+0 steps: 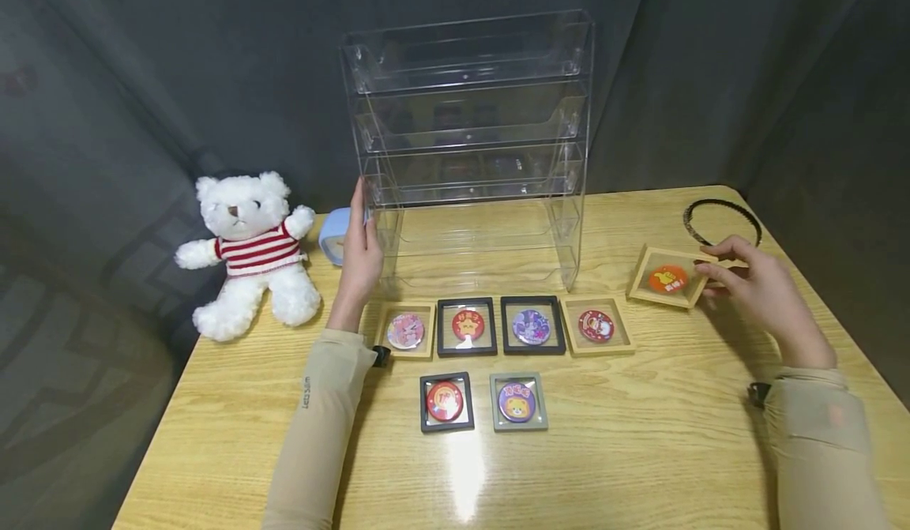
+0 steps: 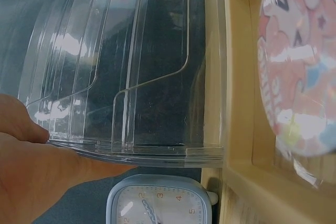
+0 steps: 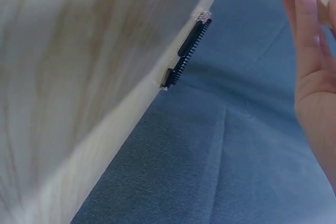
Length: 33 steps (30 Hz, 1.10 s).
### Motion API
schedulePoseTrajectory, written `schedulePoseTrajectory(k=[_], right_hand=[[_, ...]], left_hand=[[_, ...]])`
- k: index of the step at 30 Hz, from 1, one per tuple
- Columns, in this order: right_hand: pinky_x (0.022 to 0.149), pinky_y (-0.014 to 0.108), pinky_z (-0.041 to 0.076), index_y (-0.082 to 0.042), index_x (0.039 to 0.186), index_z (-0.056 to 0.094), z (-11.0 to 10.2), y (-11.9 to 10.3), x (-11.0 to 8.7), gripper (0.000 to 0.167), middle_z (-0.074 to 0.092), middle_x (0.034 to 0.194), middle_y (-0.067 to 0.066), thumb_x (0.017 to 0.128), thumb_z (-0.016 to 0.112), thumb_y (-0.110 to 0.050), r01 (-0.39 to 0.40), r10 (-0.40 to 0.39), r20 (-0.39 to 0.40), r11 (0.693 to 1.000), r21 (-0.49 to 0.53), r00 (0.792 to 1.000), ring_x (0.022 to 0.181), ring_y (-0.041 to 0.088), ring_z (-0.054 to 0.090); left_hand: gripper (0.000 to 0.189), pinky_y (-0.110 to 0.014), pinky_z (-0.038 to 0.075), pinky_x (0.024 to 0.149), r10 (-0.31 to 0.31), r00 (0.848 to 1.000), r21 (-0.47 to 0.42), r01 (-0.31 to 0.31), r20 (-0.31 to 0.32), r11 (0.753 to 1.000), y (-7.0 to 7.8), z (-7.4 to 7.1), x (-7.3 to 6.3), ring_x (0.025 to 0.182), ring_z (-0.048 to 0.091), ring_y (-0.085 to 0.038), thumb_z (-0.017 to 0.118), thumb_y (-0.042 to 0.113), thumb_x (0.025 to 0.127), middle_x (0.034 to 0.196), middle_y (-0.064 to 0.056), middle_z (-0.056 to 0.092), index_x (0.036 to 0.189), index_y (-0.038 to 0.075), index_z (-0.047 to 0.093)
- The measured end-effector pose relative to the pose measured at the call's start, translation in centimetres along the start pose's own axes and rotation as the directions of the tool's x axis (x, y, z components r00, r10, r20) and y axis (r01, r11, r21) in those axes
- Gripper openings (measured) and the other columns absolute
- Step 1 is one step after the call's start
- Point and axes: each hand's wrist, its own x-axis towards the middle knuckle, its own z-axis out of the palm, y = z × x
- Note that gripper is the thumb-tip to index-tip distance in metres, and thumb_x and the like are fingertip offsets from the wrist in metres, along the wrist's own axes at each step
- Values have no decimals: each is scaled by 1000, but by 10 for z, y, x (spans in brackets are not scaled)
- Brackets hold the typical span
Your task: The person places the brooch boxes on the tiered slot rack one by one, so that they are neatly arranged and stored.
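Note:
A tall clear acrylic display rack [image 1: 469, 147] with several stacked tiers stands at the back of the table. My left hand [image 1: 361, 257] holds its left side panel, thumb at the edge and fingers along the outer face, as the left wrist view shows. My right hand [image 1: 764, 289] pinches a wood-coloured badge frame [image 1: 648, 295] by its right edge, tilted, to the right of the rack. Inside that frame is an orange round badge [image 1: 667, 279] with a yellow thumbs-up. Only a corner of the frame appears in the right wrist view, beside the fingers [image 3: 310, 40].
Several framed badges lie in a row before the rack, among them a black frame [image 1: 465, 353]. Nearer are another black frame [image 1: 446, 427] and a grey frame [image 1: 520, 426]. A white teddy bear [image 1: 256, 253] and a blue clock [image 2: 157, 179] are left; a black headband [image 1: 721, 202] lies right.

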Motion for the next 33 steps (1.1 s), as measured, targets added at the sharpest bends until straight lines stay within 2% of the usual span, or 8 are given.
schedulePoseTrajectory(k=[8,11,17,23,28,33], right_hand=[[63,12,58,17,118,64,5,-17,6,20,66,107,-31,98,66,16,41,-41,-111,999,0,993,81,-13,69],[63,9,56,19,118,65,7,-24,8,23,65,107,-32,95,66,21,71,-72,-176,997,-15,982,77,-14,68],[65,8,56,19,119,67,11,-38,9,28,66,113,-27,92,68,24,103,-107,-267,994,-28,958,79,-15,68],[67,9,56,18,122,67,13,-53,12,28,69,117,-22,95,68,19,78,-73,-319,997,5,945,85,-12,70],[67,12,58,17,125,68,16,-61,19,31,71,112,-18,94,68,19,62,-35,-338,996,68,941,89,-8,72],[67,13,59,16,124,68,20,-70,26,31,73,108,-17,93,71,19,69,-35,-367,994,80,930,87,-6,73]], left_hand=[[61,-31,21,129,16,1000,-31,-16,-8,999,-3,0,1,162,12,-17,25,2,116,178,-2,12,174,15,11],[61,-31,21,129,11,1000,-21,-11,-3,1000,-3,0,2,162,12,-17,25,2,116,178,-2,11,174,15,11],[62,-31,21,129,17,1000,1,-17,4,1000,-3,1,1,162,12,-16,25,0,116,179,-4,10,174,13,10],[63,-32,21,129,38,999,13,-38,-2,999,-1,1,1,162,12,-18,26,-4,115,179,-7,11,174,10,10],[63,-34,20,130,33,999,19,-33,2,999,-1,0,0,162,11,-18,25,-4,115,179,-6,9,174,11,9],[63,-34,20,130,35,999,11,-35,8,999,-2,0,1,162,10,-19,25,-3,115,179,-6,7,174,12,9]])
